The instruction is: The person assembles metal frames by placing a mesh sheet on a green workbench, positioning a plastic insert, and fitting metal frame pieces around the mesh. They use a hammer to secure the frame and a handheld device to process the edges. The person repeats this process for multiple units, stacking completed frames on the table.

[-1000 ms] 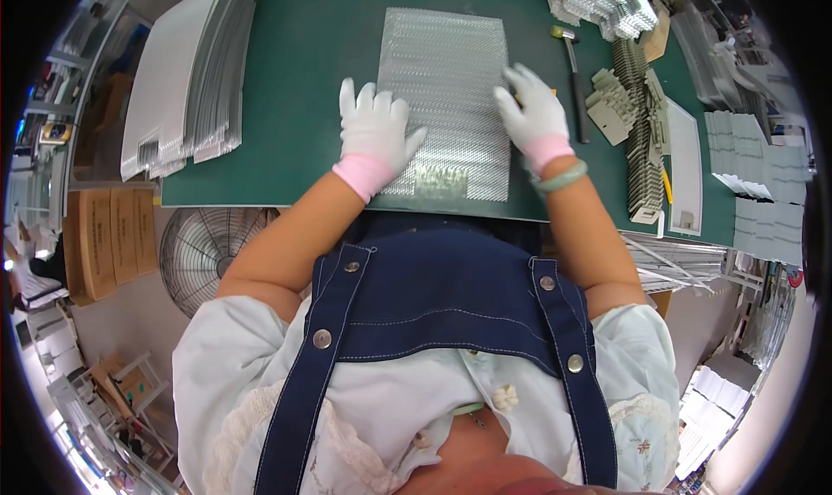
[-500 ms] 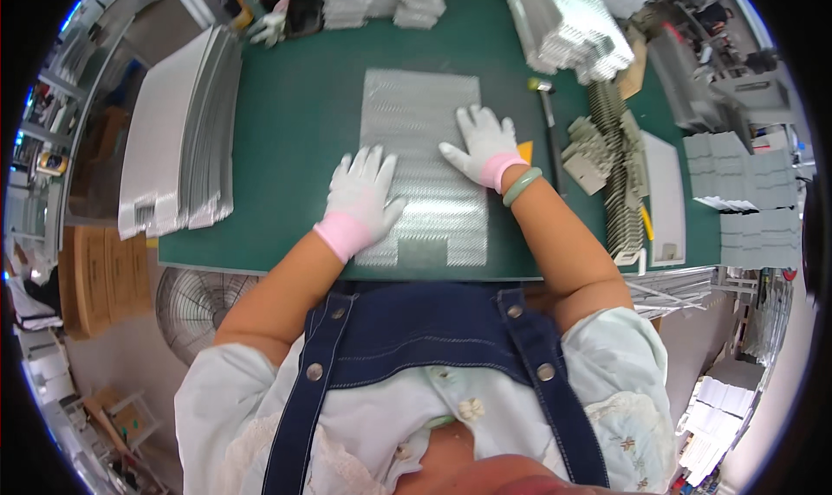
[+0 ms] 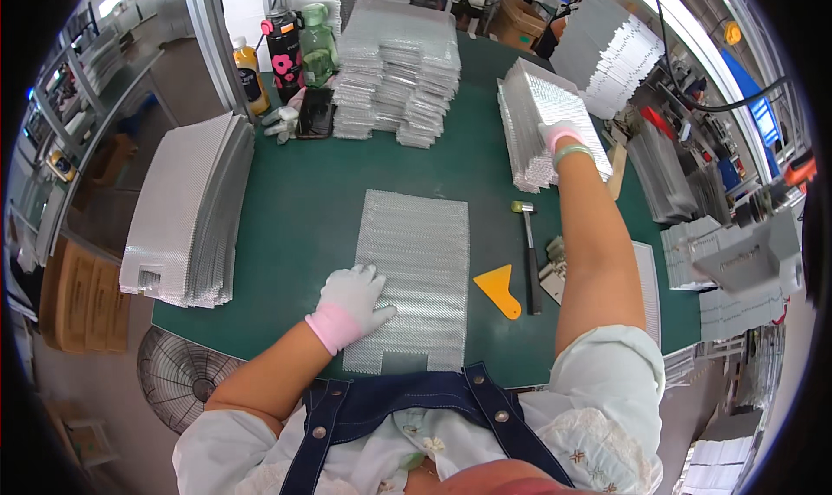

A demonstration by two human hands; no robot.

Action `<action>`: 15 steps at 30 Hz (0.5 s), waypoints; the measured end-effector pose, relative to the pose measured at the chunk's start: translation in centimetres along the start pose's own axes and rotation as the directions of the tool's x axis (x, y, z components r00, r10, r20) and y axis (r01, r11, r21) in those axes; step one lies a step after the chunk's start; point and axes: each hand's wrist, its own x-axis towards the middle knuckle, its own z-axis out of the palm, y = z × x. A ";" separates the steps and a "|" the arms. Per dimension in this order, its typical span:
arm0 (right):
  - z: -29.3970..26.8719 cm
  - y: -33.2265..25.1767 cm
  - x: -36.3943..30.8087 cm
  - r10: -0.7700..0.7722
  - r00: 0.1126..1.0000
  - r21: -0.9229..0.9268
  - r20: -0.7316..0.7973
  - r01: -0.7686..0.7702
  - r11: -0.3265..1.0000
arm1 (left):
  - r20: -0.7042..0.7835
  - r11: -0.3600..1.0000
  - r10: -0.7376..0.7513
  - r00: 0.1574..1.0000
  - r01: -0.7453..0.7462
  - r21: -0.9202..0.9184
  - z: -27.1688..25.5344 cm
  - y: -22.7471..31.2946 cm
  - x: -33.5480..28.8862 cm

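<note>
My left hand (image 3: pixel 351 304), in a white glove with a pink cuff, lies open with fingers spread on the left side of a silver textured sheet (image 3: pixel 416 270). This sheet lies flat on the green table and has a rectangular notch in its near edge. My right arm is stretched out to the far right, a pale green bangle on the wrist. My gloved right hand (image 3: pixel 559 134) is at a stack of similar silver sheets (image 3: pixel 526 105); its fingers blend into the bright sheet, so their grip is unclear.
A yellow scraper (image 3: pixel 497 292) and a hammer (image 3: pixel 529 257) lie right of the sheet, beside small metal parts (image 3: pixel 553 270). Sheet stacks stand at the left (image 3: pixel 186 209) and far middle (image 3: pixel 394 70). Bottles (image 3: pixel 317 48) and a dark flat object (image 3: pixel 315 113) sit far left.
My right hand has left the sheet in front of me and reached far right to the stack. My left hand stays on the sheet. The view has tilted toward the far side.
</note>
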 end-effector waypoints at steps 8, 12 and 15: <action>-5.8 1.2 -1.7 0.134 0.990 0.170 -0.034 -0.127 0.977 | -0.038 0.998 0.047 0.998 -0.046 0.035 1.3 -0.7 0.0; -7.4 3.3 -1.3 0.351 0.895 0.445 -0.276 -0.205 0.872 | 0.016 0.997 0.060 0.998 -0.060 0.048 0.6 -0.8 0.5; -7.4 4.6 -1.0 0.412 0.848 0.525 -0.332 -0.196 0.828 | 0.039 0.998 0.048 0.998 -0.050 0.045 0.4 -0.7 0.7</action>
